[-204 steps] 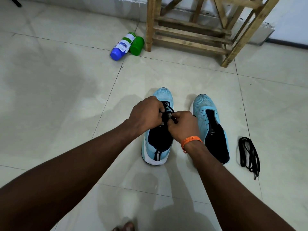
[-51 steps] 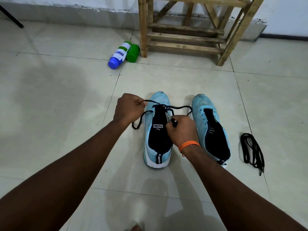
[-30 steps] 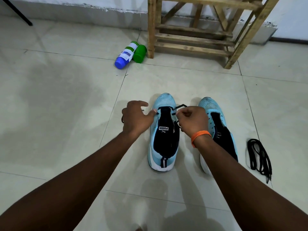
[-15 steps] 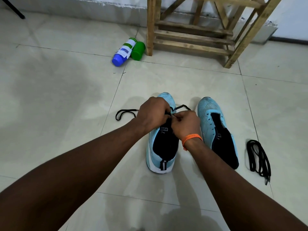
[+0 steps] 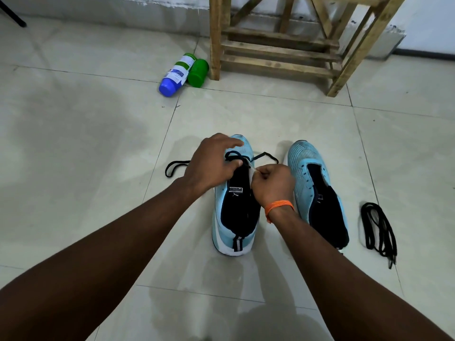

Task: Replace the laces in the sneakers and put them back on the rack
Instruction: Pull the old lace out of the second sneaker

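Observation:
Two light blue sneakers with black tongues stand side by side on the tiled floor, toes pointing away from me. Over the left sneaker (image 5: 235, 217) my left hand (image 5: 211, 166) rests on the toe end, its thumb pressing the black lace (image 5: 264, 155) at the eyelets. My right hand (image 5: 272, 184) pinches the lace tip at the right side of the tongue. One loose end of the lace loops out on the floor to the left. The right sneaker (image 5: 317, 190) has no lace. A second black lace (image 5: 379, 228) lies bundled on the floor to its right.
A wooden rack (image 5: 278, 48) stands against the wall beyond the sneakers. Beside its left leg lie a blue-capped white bottle (image 5: 176, 75) and a green bottle (image 5: 198, 72). A dark pole foot (image 5: 12, 14) shows at the top left.
My left hand has spread its fingers over the toe end. My right hand has shifted slightly right on the lace tip. The loose lace end still lies on the floor at the left.

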